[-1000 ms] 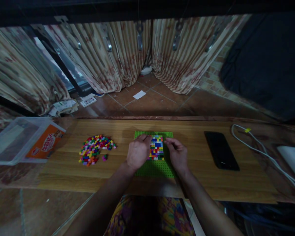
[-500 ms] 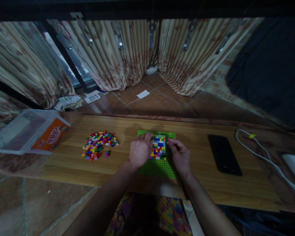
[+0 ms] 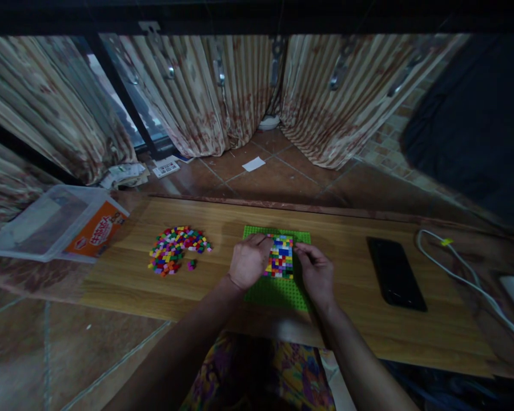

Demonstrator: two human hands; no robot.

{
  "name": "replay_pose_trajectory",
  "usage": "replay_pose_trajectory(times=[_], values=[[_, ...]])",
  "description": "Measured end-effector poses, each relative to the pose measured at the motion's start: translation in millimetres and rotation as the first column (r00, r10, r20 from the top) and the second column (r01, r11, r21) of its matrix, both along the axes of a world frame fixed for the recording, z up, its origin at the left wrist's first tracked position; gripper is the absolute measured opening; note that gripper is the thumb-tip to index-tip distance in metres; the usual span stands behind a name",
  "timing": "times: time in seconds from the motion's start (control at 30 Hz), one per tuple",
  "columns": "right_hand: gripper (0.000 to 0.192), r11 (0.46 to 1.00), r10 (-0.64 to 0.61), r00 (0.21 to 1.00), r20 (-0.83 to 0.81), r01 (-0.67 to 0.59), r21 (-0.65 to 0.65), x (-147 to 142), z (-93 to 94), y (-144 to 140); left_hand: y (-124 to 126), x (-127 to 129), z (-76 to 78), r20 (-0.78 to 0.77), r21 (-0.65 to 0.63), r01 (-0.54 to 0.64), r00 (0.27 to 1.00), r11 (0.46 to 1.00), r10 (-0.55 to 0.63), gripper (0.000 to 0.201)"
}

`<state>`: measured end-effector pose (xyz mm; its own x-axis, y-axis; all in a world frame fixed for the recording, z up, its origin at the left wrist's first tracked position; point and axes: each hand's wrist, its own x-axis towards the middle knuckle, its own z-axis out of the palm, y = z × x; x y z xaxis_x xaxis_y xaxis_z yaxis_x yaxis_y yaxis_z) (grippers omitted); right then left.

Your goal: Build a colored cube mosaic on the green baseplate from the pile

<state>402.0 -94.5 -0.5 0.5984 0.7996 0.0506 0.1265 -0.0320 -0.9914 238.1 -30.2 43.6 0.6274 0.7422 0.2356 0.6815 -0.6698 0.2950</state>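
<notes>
Left hand [image 3: 249, 261] sits curled on the green baseplate's [image 3: 278, 293] left side, fingertips at the top-left corner of the patch of coloured bricks [image 3: 280, 257]; whether it pinches a brick, I cannot tell. Right hand [image 3: 316, 271] rests on the plate's right side, fingers bent in toward the patch's upper right edge, grip unclear too. The long wooden worktop [image 3: 223, 291] carries it all. At its far left, a clear plastic tub [image 3: 47, 225] with an orange label. Well right of the plate, a black phone [image 3: 396, 273] lies flat, a white cable [image 3: 466, 274] beyond it. Left of the plate, the loose pile of bricks [image 3: 175, 248].
</notes>
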Motion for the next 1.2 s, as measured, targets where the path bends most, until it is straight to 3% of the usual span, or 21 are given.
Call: replay_pose_trajectory(times=[0.43, 0.57, 0.63, 0.7, 0.77, 0.87, 1.0, 1.2], values=[[0.031, 1.000, 0.027, 0.993, 0.116, -0.026, -0.018, 4, -12.2, -4, -2, 2, 1.0, -0.052, -0.033, 0.026, 0.998, 0.999, -0.027, 0.016], [0.032, 0.999, 0.035, 0.991, 0.130, -0.034, -0.008, 4, -14.0, -5, -13, -7, -1.4, 0.042, -0.021, -0.016, 0.999, 1.000, 0.016, 0.026], [0.032, 1.000, 0.030, 0.989, 0.142, -0.030, 0.000, 4, -14.6, -5, -23, -20, -2.9, 0.164, -0.016, -0.098, 0.981, 0.995, 0.099, 0.031], [0.031, 1.000, 0.028, 0.987, 0.156, -0.030, 0.010, 4, -15.1, -6, -33, -42, -4.0, 0.284, -0.038, -0.252, 0.925, 0.967, 0.252, 0.029], [0.031, 0.999, 0.036, 0.986, 0.161, -0.039, 0.010, 4, -16.0, -5, -43, -70, -5.1, 0.346, -0.069, -0.414, 0.844, 0.908, 0.411, 0.027], [0.032, 0.999, 0.036, 0.987, 0.157, -0.038, 0.011, 5, -18.2, -5, -52, -113, -9.0, 0.318, -0.099, -0.571, 0.757, 0.815, 0.570, 0.028], [0.033, 1.000, 0.016, 0.986, 0.165, -0.016, -0.001, 6, -20.2, -5, -55, -143, -18.4, 0.209, -0.149, -0.632, 0.731, 0.760, 0.649, 0.031], [0.033, 0.999, 0.024, 0.979, 0.201, -0.019, -0.026, 5, -17.6, -7, -47, -142, -24.4, 0.077, -0.171, -0.652, 0.738, 0.738, 0.670, 0.020]])
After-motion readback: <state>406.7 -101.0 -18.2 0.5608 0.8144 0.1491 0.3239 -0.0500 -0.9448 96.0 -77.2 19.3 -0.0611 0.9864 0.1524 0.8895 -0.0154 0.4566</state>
